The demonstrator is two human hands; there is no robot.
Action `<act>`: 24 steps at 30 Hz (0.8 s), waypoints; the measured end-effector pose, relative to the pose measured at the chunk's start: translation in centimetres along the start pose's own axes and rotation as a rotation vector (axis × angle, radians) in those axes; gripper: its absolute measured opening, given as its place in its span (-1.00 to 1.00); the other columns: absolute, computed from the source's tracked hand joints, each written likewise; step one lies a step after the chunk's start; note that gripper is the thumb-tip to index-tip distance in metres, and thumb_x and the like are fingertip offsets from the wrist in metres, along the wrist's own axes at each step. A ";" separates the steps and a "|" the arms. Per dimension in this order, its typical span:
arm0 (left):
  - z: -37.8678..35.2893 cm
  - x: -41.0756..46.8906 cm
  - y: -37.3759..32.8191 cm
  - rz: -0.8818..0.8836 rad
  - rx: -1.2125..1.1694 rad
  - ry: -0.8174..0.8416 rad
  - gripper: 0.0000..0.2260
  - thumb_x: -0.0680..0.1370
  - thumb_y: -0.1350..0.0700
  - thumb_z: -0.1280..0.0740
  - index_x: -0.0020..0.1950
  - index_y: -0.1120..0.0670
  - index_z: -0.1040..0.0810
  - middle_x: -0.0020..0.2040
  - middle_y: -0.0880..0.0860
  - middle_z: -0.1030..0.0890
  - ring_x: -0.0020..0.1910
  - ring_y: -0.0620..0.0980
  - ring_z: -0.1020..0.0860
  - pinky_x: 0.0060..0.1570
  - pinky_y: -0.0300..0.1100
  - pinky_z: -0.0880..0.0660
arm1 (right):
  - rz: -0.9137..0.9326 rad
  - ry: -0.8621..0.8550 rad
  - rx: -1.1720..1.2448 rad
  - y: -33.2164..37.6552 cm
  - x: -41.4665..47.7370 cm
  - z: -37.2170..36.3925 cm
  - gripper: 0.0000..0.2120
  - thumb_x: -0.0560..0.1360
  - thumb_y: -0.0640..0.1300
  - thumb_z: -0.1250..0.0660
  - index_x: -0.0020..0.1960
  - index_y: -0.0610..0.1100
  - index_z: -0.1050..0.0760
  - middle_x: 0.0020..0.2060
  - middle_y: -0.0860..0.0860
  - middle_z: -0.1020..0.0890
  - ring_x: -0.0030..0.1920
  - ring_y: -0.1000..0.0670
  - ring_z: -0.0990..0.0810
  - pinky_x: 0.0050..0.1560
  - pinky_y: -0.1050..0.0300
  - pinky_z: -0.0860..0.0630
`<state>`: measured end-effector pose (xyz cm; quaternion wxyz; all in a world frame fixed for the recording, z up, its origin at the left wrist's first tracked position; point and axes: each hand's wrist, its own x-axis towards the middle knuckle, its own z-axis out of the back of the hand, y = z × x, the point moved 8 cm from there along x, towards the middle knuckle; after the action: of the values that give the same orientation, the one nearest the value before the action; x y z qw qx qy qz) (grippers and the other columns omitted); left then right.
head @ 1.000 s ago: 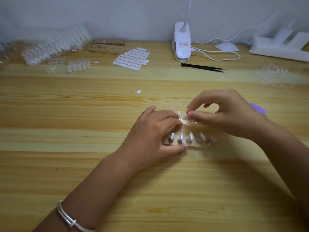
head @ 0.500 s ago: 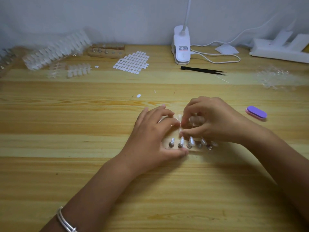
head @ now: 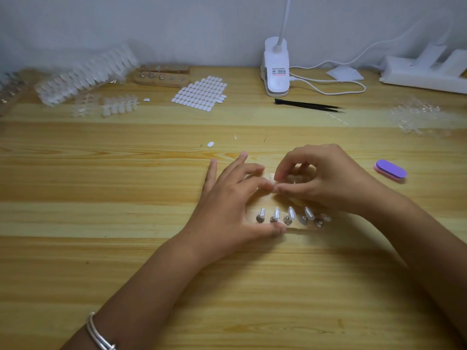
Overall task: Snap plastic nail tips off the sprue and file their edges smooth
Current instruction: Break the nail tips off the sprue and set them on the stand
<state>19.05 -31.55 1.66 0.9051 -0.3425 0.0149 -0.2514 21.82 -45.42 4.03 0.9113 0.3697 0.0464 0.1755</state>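
Note:
A wooden holder block [head: 293, 227] lies at the table's middle with several clear nail tips [head: 292, 213] standing on small pegs. My left hand [head: 235, 198] rests on the block's left end, thumb along its front edge, forefinger curled toward the back. My right hand [head: 321, 178] hovers over the block's rear and pinches a small clear piece [head: 273, 177] between thumb and forefinger; its exact shape is hard to make out. A purple nail file block [head: 390, 170] lies to the right of my right hand.
Clear nail sprues [head: 86, 77] and smaller sprue strips [head: 118, 106] sit at the back left beside a second wooden holder [head: 161, 78] and a sheet of white adhesive tabs [head: 202, 93]. Black tweezers [head: 308, 106], a white clip lamp [head: 276, 69], loose clear pieces [head: 417, 114] and a power strip [head: 424, 72] lie behind.
My right hand moved left and nearer, curling over the block's rear, which uncovered the purple file. The left hand stayed on the block with its outer fingers spread wider.

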 end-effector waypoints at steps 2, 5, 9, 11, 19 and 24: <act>0.0 0.0 0.0 -0.003 0.013 0.001 -0.48 0.28 -0.33 -0.39 0.18 -0.17 -0.54 0.40 -0.20 -0.37 0.54 -0.27 0.04 0.49 0.00 0.35 | -0.015 -0.018 -0.021 -0.2 -0.1 0.0 -0.89 0.37 -0.17 -0.58 -0.20 -0.06 -0.66 -0.29 0.17 -0.64 -0.20 0.24 -0.56 -0.17 0.42 -0.41; 0.0 0.0 -0.1 -0.001 0.019 0.010 -0.50 0.29 -0.33 -0.39 0.16 -0.17 -0.54 0.41 -0.20 -0.36 0.54 -0.27 0.06 0.49 0.01 0.35 | -0.054 -0.065 -0.008 -0.6 -0.2 0.3 -0.89 0.42 -0.17 -0.54 -0.21 -0.08 -0.61 -0.28 0.13 -0.66 -0.22 0.16 -0.57 -0.16 0.27 -0.46; 0.0 -0.1 -0.1 -0.007 0.015 0.009 -0.50 0.30 -0.31 -0.40 0.18 -0.16 -0.54 0.43 -0.18 -0.36 0.55 -0.24 0.05 0.50 0.02 0.34 | -0.034 -0.120 0.041 0.5 -0.6 0.9 -0.85 0.43 -0.24 -0.51 -0.24 -0.11 -0.56 -0.24 0.10 -0.70 -0.15 0.13 -0.64 -0.07 0.20 -0.51; 0.0 -0.1 -0.2 -0.005 0.022 -0.001 -0.49 0.30 -0.30 -0.40 0.19 -0.15 -0.55 0.43 -0.16 -0.36 0.55 -0.23 0.04 0.50 0.03 0.32 | 0.015 -0.146 0.085 1.9 -1.4 1.4 -0.82 0.42 -0.27 -0.50 -0.25 -0.09 -0.54 -0.24 0.13 -0.71 -0.12 0.11 -0.66 -0.08 0.26 -0.51; 0.0 -0.1 0.3 -0.011 0.021 0.053 -0.42 0.28 -0.36 -0.36 0.23 -0.14 -0.55 0.47 -0.16 -0.31 0.56 -0.22 0.10 0.50 0.10 0.30 | 0.106 -0.005 -0.086 6.1 -3.3 -1.3 -0.84 0.31 -0.13 -0.61 -0.20 -0.05 -0.64 -0.19 0.04 -0.64 -0.17 0.04 -0.58 -0.07 0.09 -0.45; -0.1 -0.2 0.3 -0.008 0.030 0.061 -0.38 0.24 -0.34 -0.34 0.27 -0.18 -0.52 0.48 -0.15 -0.31 0.56 -0.20 0.08 0.50 0.12 0.28 | 0.139 0.026 -0.199 6.8 -3.4 -1.9 -0.80 0.31 -0.11 -0.62 -0.12 -0.03 -0.67 -0.23 0.22 -0.49 -0.15 0.16 -0.46 -0.12 0.16 -0.42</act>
<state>19.02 -31.30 1.36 0.9083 -0.3211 0.0377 -0.2654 16.24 -40.85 7.21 0.9284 0.2774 0.0151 0.2469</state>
